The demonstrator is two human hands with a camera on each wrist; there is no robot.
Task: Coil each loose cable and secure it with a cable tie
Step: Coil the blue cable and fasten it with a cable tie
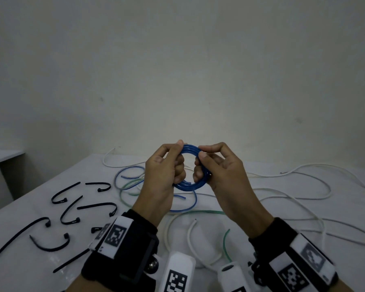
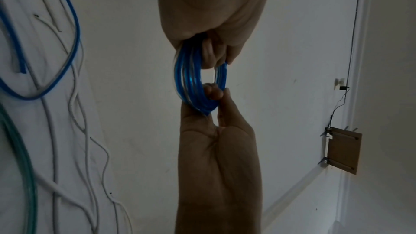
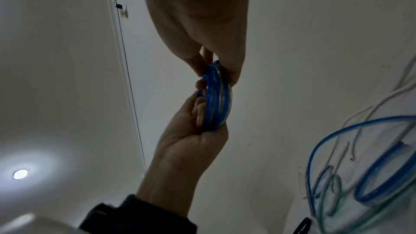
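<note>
A blue cable wound into a small coil (image 1: 190, 149) is held up above the white table (image 1: 30, 199). My left hand (image 1: 177, 157) grips the coil's left side, with the fingers curled through the ring. My right hand (image 1: 200, 159) pinches the right side between thumb and fingers. The left wrist view shows the coil (image 2: 191, 81) edge-on between my left hand (image 2: 209, 54) above and my right hand (image 2: 213, 95) below. In the right wrist view the coil (image 3: 216, 99) sits between my right hand (image 3: 216, 67) and my left hand (image 3: 200, 109). Several black cable ties (image 1: 65, 209) lie on the table at the left.
Loose cables sprawl over the table under and beyond my hands: white ones (image 1: 293, 192), a green one (image 1: 198, 212) and a blue one (image 1: 124, 175). A bare wall stands behind the table. A low shelf edge (image 1: 2, 157) shows at the far left.
</note>
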